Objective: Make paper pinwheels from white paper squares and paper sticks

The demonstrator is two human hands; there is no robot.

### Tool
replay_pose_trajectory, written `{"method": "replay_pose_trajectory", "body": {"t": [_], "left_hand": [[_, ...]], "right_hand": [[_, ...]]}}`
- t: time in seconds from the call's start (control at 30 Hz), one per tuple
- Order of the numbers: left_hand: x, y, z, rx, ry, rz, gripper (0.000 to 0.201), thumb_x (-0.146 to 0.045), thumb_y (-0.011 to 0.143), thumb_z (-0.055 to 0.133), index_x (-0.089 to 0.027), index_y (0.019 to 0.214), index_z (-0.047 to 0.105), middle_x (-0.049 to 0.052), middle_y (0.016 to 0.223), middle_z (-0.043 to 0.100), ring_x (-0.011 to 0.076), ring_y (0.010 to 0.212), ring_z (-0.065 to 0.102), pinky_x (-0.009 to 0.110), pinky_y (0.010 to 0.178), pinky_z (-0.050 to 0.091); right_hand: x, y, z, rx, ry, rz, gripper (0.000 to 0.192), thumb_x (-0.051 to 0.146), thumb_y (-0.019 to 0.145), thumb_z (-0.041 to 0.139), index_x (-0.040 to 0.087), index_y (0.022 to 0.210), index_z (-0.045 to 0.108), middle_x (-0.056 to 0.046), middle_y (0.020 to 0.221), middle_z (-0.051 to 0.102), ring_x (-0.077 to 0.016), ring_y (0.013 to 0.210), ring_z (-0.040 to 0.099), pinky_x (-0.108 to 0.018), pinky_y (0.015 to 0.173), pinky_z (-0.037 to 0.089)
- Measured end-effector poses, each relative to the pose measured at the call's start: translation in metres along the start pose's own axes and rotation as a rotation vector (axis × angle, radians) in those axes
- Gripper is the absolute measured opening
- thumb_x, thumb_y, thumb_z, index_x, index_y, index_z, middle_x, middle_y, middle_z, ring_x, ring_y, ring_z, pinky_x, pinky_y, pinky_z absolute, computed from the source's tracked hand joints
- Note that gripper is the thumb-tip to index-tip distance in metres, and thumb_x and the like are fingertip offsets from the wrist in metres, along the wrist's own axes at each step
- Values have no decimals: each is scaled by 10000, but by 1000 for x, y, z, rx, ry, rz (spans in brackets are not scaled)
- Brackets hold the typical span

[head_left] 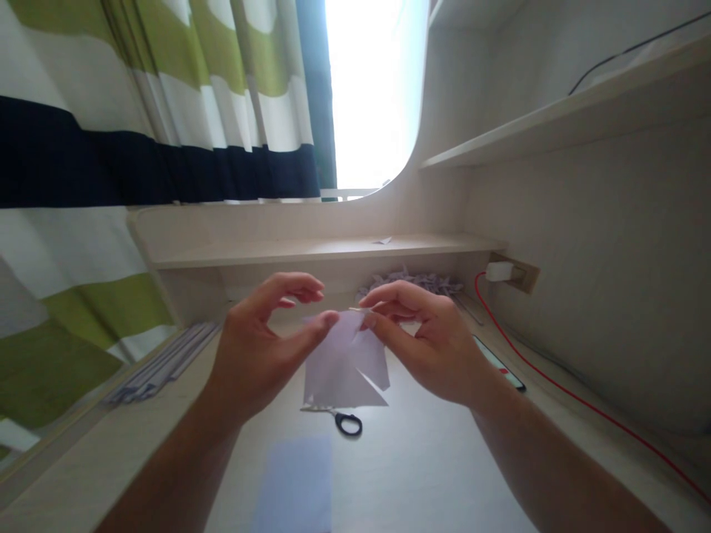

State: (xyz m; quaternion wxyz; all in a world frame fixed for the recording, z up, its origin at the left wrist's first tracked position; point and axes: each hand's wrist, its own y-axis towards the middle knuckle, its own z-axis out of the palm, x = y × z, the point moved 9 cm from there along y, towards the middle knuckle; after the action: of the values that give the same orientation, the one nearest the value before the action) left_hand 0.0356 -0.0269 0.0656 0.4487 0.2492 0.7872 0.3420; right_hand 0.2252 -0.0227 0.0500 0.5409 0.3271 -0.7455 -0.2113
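Note:
A pale lilac sheet of paper [333, 368] hangs above the desk between my hands, with a diagonal slit opening at its lower right. My right hand [425, 337] pinches its top right part between thumb and fingertips, where a corner seems folded over. My left hand [266, 333] is open, its fingers spread apart from the thumb. The left thumb tip lies at the sheet's upper left; whether it presses on the paper I cannot tell. Just below the sheet lie scissors [349, 425], their black handle loop showing and their blades partly hidden by the paper.
Another pale sheet [294, 485] lies at the desk's front. Folded paper strips [167, 363] are stacked left; a heap of paper pieces [427, 283] sits behind my right hand. A phone [503, 366], red cable [549, 376] and plugged-in charger [498, 272] are right. A paper scrap rests on the shelf [311, 252].

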Motion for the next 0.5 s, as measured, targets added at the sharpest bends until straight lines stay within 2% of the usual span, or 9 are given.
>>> {"method": "replay_pose_trajectory", "body": {"t": [0.1, 0.2, 0.27, 0.37, 0.5], "left_hand": [[23, 4, -2, -18, -81, -154, 424, -411, 824, 827, -229, 1182, 691, 57, 1125, 739, 220, 1035, 687, 334, 858, 552], [46, 3, 12, 80, -236, -317, 448, -455, 812, 834, -207, 1163, 708, 74, 1072, 767, 221, 992, 708, 307, 811, 560], [55, 2, 21, 130, -342, -376, 418, -434, 791, 857, -191, 1108, 735, 78, 1029, 780, 203, 932, 716, 282, 785, 556], [57, 2, 22, 71, -417, -365, 342, -342, 759, 891, -181, 1031, 762, 60, 968, 777, 164, 878, 704, 244, 784, 546], [50, 1, 16, -42, -405, -306, 292, -271, 745, 891, -184, 997, 772, 32, 880, 759, 145, 804, 688, 224, 725, 541]], "right_hand": [[-1, 1, -13, -113, 76, 1, 106, 237, 944, 716, 202, 1044, 722, -32, 919, 798, -161, 813, 756, -248, 664, 593], [-1, 1, -20, -174, 91, 11, 96, 233, 938, 724, 201, 1029, 717, -37, 906, 802, -171, 823, 770, -241, 645, 592], [-1, 1, -21, -191, 69, 19, 92, 238, 935, 727, 203, 1021, 719, -38, 903, 802, -183, 840, 778, -249, 653, 593], [-2, 0, -21, -195, 36, 23, 89, 244, 935, 726, 211, 1017, 721, -34, 920, 801, -188, 847, 783, -253, 642, 585], [-3, -1, -21, -218, 12, 35, 71, 227, 926, 727, 215, 996, 717, -23, 906, 801, -182, 826, 785, -245, 624, 573]]}}
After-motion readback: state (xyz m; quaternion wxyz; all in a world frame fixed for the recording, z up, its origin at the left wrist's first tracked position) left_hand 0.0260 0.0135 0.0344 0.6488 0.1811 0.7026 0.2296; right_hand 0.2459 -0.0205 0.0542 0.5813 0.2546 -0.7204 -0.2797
